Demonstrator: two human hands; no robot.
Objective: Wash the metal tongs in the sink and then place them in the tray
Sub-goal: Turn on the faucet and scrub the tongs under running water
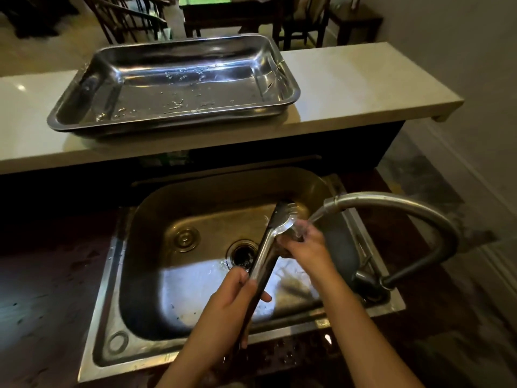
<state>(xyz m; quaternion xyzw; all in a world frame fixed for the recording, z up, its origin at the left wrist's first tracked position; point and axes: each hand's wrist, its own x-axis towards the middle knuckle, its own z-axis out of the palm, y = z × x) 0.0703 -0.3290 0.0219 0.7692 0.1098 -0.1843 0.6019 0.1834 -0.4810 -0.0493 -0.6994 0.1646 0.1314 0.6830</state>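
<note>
- The metal tongs [264, 257] were held over the sink [156, 287], slanting from the handle end at 6 o'clock up to the toothed tips at 1 o'clock.
- The left hand [237, 301] was wrapped round the lower shaft, its fingers closed on it.
- The right hand [303, 242] was pressed against the head of the tongs, fingers curled on it; how firmly it was gripped could not be told.
- Water was poured from the faucet [397, 204], at 3 o'clock of the basin, onto that hand and the tong head.
- The sink was seen to hold only shallow water and wet sheen around the drain [242, 254].
- The tray [70, 107], at 12 o'clock on the pale counter [349, 79], held only scattered water droplets.
</note>
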